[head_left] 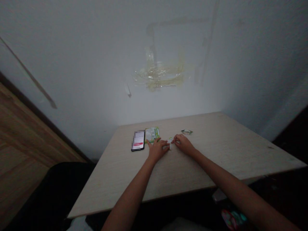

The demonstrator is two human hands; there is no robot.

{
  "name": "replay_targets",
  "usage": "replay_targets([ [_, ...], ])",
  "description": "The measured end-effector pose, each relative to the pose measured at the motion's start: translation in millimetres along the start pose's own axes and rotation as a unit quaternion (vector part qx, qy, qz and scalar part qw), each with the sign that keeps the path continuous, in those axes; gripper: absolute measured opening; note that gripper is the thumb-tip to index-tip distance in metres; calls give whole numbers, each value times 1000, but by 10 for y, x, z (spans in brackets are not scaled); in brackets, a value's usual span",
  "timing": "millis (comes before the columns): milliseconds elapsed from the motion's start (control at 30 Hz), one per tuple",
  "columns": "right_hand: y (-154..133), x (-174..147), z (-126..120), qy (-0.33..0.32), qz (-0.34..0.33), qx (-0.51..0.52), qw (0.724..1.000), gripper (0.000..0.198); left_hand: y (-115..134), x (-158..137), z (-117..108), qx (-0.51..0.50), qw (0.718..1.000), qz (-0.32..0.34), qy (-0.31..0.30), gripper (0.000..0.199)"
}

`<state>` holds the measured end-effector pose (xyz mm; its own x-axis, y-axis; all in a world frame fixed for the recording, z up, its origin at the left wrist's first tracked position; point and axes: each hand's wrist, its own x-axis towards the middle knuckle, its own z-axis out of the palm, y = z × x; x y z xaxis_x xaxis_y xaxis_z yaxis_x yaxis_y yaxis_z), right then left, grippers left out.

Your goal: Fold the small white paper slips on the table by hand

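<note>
From my end the small whitish piece [170, 146] sits on the desk [231, 144] right in the gap between the two hands, a little left of the desk's middle and nearer its far edge than its near one. It is too small and dim for me to make out what it is.

My left hand [158, 149] is palm down on its left, thumb and fingers spread apart, the fingertips at or just beside the piece. My right hand [184, 144] comes in from the other side with its fingers bunched at the piece's upper right end; I cannot tell whether that grip is clamped on it.

Just beyond the left fingers lies a green and white packet [152, 133], flat, toward the far edge. Left of it, close beside, a phone [139, 141] lies screen up, nearer the desk's left edge. Past the right hand, toward the far edge, I have a small green-and-pale wrapper [187, 132], apart from the fingers. Behind the far edge, clear tape [160, 76] clings to the wall [96, 64].
</note>
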<state>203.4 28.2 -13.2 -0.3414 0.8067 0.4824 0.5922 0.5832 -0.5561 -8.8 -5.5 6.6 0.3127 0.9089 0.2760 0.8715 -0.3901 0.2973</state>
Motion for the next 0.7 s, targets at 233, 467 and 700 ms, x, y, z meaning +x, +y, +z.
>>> replay_targets([
  [233, 121, 75, 47, 15, 42, -28, 999, 9, -1, 0, -5, -1, 1000, 5, -2, 23],
  [467, 141, 96, 54, 1, 66, -53, 996, 12, 16, -4, -29, 11, 1000, -1, -19, 25],
  [700, 146, 69, 76, 3, 57, -40, 998, 22, 29, -10, -48, 11, 1000, -1, -21, 25],
])
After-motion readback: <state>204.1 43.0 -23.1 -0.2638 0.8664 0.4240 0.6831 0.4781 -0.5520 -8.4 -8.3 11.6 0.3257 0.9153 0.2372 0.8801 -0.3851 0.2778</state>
